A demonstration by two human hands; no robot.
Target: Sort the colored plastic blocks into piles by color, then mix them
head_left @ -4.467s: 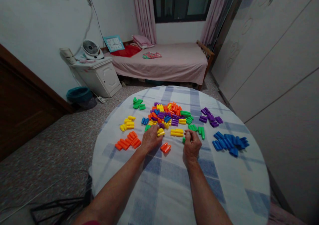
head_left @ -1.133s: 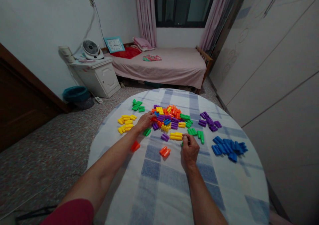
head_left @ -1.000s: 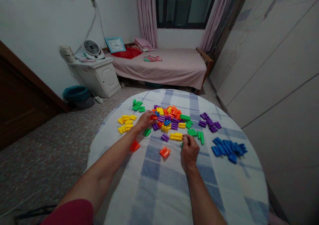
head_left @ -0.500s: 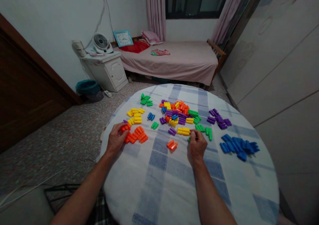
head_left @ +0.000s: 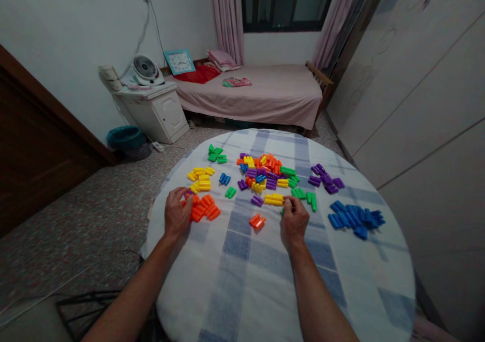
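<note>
At the orange pegs (head_left: 200, 207), long axes slanting up-right: left hand (head_left: 176, 213), fingers curled over them, grip unclear; well right, right hand (head_left: 294, 222) pinching green peg (head_left: 283, 211), axis hidden.

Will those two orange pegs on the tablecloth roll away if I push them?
The orange pegs have rounded ends and look like smooth plastic, so they might roll a little. They probably feel light and stiff. The tablecloth may stop them soon.

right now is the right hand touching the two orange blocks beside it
Apart. The head view shows the right hand clear of the two orange blocks, with a strip of checked tablecloth between them.
</note>
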